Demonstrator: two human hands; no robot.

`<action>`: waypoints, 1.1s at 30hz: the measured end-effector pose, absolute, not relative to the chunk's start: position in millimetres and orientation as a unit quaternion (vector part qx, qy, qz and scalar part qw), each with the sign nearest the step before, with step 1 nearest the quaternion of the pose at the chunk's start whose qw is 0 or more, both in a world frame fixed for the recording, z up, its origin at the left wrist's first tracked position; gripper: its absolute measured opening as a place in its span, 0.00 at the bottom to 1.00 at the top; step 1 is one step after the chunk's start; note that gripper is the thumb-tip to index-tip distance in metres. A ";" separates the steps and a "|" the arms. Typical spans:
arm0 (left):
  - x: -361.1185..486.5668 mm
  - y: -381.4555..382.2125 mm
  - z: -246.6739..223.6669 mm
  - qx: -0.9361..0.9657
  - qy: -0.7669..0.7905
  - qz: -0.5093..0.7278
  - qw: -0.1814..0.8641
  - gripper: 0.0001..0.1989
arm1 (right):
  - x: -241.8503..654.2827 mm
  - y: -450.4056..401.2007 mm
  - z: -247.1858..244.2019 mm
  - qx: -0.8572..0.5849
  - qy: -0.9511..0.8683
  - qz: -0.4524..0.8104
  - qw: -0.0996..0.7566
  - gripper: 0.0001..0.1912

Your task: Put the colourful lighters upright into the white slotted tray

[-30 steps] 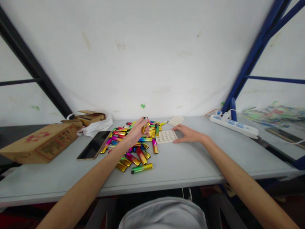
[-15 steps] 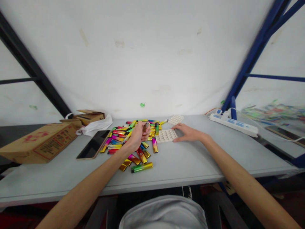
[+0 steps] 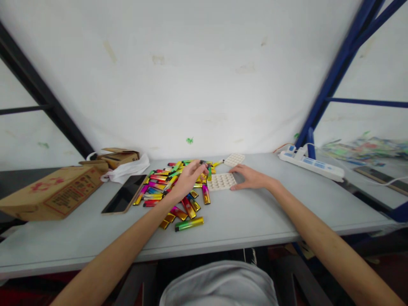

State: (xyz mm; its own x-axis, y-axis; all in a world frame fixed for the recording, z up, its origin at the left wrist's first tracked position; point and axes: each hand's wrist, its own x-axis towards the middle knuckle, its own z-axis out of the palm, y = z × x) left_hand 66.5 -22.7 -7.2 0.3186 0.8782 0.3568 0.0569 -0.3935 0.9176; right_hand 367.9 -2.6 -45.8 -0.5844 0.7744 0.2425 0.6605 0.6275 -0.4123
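Note:
Many shiny coloured cylinders, like lighters, lie in a loose pile on the grey table. Over the right part of the pile is my left hand, its fingers bent together around a small dark-ended item at the fingertips, too small to name. A white tray with rows of round pockets lies flat just right of the pile. My right hand grips that tray's right edge, thumb near the front corner and fingers at the back. Behind it rests a second white tray.
At the left are a cardboard box, a smaller open box, a white plastic bag and a dark-screened tablet. A white power strip lies at the right. A white wall stands behind the table.
My left hand has turned slightly and moved a little to the right and up, towards the tray. My right hand stays at the tray's edge.

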 end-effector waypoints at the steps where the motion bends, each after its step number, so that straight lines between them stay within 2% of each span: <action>1: 65.2 -19.6 -9.6 0.714 0.341 0.467 0.395 0.16 | 367.8 -2.6 -45.5 -0.409 -0.878 0.142 0.203 0.38; 3: 61.6 -13.6 -14.8 0.757 0.333 0.450 0.338 0.17 | 367.6 -2.9 -44.9 -0.410 -0.877 0.146 0.204 0.38; 10: 53.2 -4.7 -25.4 0.814 0.342 0.402 0.243 0.15 | 367.6 -3.3 -43.2 -0.411 -0.877 0.151 0.199 0.38; 17: 53.1 -5.0 -22.6 0.838 0.337 0.390 0.179 0.13 | 368.0 -2.5 -43.3 -0.410 -0.880 0.149 0.190 0.37; 26: 56.2 -7.1 -19.3 0.873 0.347 0.317 0.129 0.15 | 367.5 -2.7 -43.7 -0.412 -0.878 0.148 0.191 0.39; 33: 55.1 -4.1 -23.7 0.892 0.325 0.305 0.071 0.27 | 369.1 -2.1 -45.4 -0.412 -0.877 0.149 0.198 0.38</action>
State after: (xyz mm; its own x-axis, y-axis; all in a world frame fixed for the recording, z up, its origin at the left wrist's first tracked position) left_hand 55.1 -4.1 -23.7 0.6026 0.6233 0.4984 0.5371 -0.7787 0.3244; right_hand 369.1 -2.1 -45.4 -0.5823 0.7815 0.2239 0.6640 0.6161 -0.4237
